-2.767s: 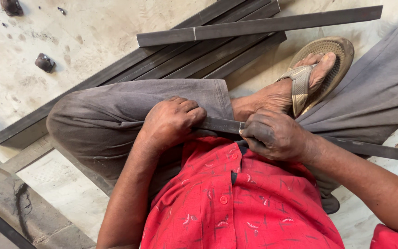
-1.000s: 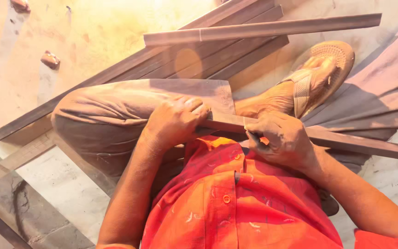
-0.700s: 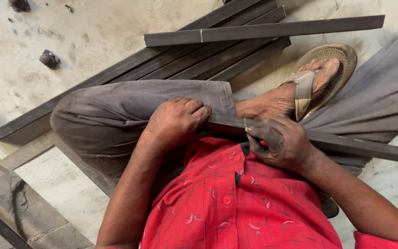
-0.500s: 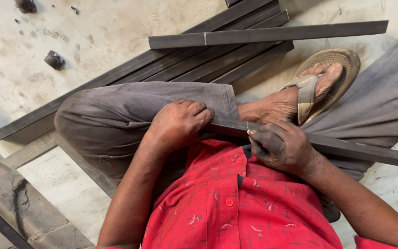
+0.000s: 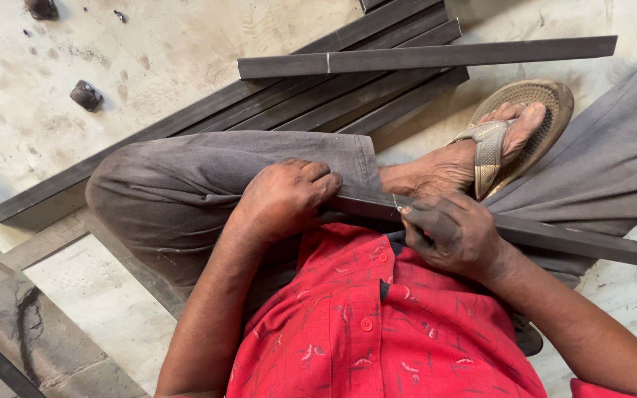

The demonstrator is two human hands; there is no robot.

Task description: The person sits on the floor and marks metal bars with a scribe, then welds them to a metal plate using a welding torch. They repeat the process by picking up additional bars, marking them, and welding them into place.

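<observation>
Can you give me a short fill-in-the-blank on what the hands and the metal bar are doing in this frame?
1. Both hands rest on a long dark metal bar that lies across the person's ____.
2. The left hand presses the bar down against a knee clad in ____ cloth.
3. The right hand sits beside a thin ____ line marked across the bar.
4. The foot beyond the bar wears a tan ____.

Missing words: lap; grey; white; sandal
</observation>
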